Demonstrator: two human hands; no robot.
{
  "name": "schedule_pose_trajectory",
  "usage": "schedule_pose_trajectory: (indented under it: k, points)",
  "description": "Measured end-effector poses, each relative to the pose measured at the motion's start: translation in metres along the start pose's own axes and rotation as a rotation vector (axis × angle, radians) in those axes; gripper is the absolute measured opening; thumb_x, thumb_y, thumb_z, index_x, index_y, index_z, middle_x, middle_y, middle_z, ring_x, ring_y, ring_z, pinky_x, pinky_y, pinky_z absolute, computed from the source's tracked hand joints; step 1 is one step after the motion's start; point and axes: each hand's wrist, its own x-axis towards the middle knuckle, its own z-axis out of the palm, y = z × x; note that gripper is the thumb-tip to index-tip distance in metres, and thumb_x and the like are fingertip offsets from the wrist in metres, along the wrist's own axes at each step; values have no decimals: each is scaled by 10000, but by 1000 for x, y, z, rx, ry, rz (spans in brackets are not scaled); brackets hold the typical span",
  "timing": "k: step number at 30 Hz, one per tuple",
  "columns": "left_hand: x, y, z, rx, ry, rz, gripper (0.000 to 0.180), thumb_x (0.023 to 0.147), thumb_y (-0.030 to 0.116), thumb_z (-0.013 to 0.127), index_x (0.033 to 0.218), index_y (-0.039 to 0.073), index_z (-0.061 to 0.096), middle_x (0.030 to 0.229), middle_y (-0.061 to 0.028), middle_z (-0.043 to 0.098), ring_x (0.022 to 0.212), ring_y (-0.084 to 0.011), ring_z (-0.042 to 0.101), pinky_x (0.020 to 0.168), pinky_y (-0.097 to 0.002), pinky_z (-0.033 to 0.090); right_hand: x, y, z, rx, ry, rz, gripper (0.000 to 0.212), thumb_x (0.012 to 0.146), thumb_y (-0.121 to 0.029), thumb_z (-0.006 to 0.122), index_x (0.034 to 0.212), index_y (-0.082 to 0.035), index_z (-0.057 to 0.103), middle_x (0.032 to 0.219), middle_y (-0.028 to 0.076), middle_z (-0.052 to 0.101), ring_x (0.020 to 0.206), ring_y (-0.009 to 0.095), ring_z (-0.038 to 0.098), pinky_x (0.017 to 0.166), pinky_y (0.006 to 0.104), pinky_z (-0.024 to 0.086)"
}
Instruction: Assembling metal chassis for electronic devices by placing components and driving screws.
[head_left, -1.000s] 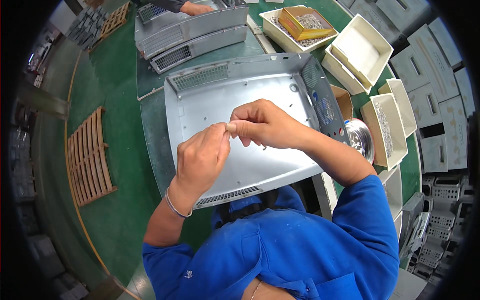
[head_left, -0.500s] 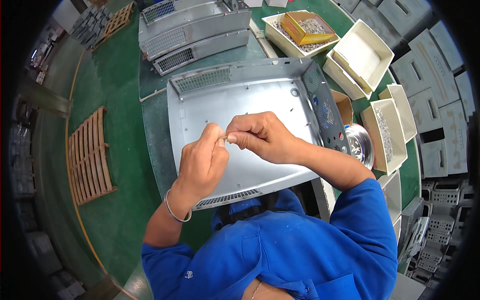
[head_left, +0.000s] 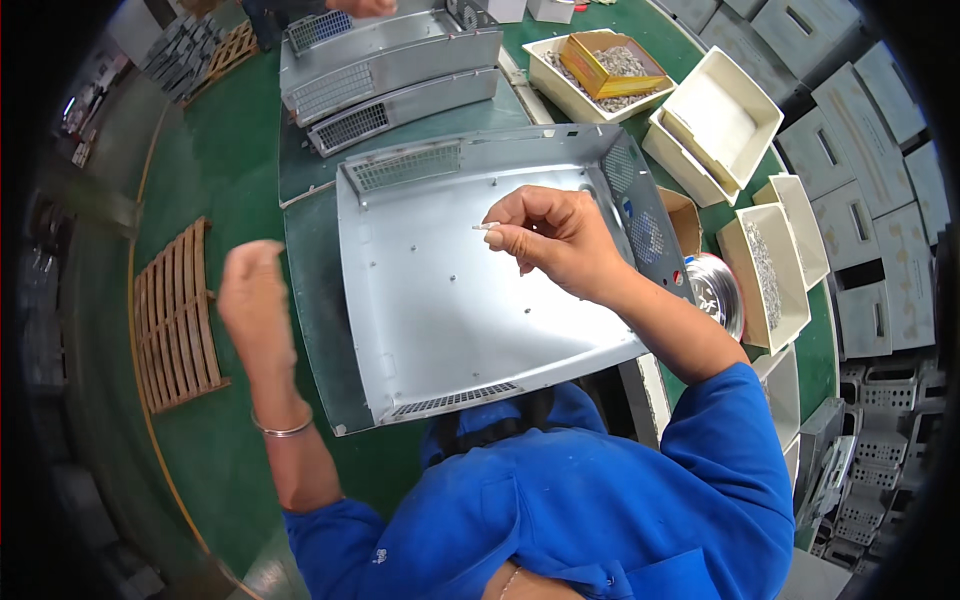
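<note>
Over the metal tray (head_left: 430, 345), the right hand (head_left: 565, 240) — closed to a pinch — holds a small pale piece (head_left: 484, 227). Left of the tray, left hand (head_left: 256, 305) blurred; opening and hold cannot be told.

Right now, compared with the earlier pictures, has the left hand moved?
Yes: the left hand has moved to the left, from over the metal casing to outside its left edge.

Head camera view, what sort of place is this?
Probably a factory assembly area. An open metal casing lies in front of the wearer, cream bins to the right include some holding small parts, and a wooden pallet lies on the green floor.
</note>
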Motion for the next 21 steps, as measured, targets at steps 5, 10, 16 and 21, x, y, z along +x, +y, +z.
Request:
schedule_pose_trajectory:
  k: [5,10,16,21]
  points:
    - [-37,37,39,12,-526,271,173,828,82,546,999,67,567,505,-3,424,436,-48,382,421,-225,318,-3,-1,18,-166,-32,-151,86,798,-58,611,854,6,597,675,11,569,551,35,494,474,179,409]
    - [-42,47,61,216,-547,548,98,828,116,543,906,60,561,579,-83,565,474,-214,560,443,-300,421,-8,-7,20,-308,-2,-282,95,788,-36,611,871,6,595,638,34,563,556,57,515,485,198,418]
    - [-43,46,69,248,-599,613,80,836,112,523,882,50,545,560,-93,549,481,-234,563,443,-325,424,-12,-5,14,-370,26,-309,72,807,-78,598,829,-11,584,627,38,560,535,76,516,479,212,419]
    - [-44,43,69,201,-657,631,88,840,105,511,899,45,535,536,-96,523,480,-239,557,440,-333,415,-14,-11,11,-289,-32,-151,89,822,-116,587,810,-28,580,609,20,553,530,80,516,476,214,413]
